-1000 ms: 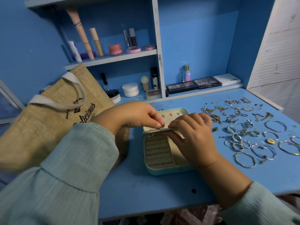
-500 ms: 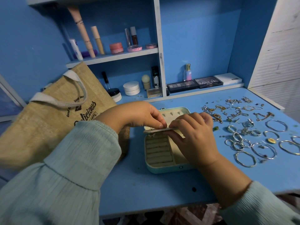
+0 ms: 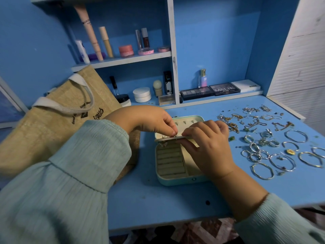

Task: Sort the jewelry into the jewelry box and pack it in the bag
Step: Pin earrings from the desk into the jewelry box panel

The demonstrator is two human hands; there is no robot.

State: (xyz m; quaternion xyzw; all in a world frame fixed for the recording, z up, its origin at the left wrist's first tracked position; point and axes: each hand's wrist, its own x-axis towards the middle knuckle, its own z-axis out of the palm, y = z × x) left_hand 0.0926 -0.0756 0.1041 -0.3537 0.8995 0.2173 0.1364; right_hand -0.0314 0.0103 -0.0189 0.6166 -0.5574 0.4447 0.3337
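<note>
Over jewelry box [image 3: 177, 179], both hands pinching flap [image 3: 168, 138]

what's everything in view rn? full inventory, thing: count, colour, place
jewelry box: 1, mint, open, desk centre
panel: 1, cream, across the box
bag: 1, tan jute, desk left
bangles: several, silver, desk right
rings: cluster, silver, right of the box
chains: tangle, gold and silver, desk rear right
palettes: 2, black, lower shelf
cosmetics: many, mixed, upper shelf
desk: 1, blue
left hand: pinch grip at the panel
right hand: grip on the panel
</note>
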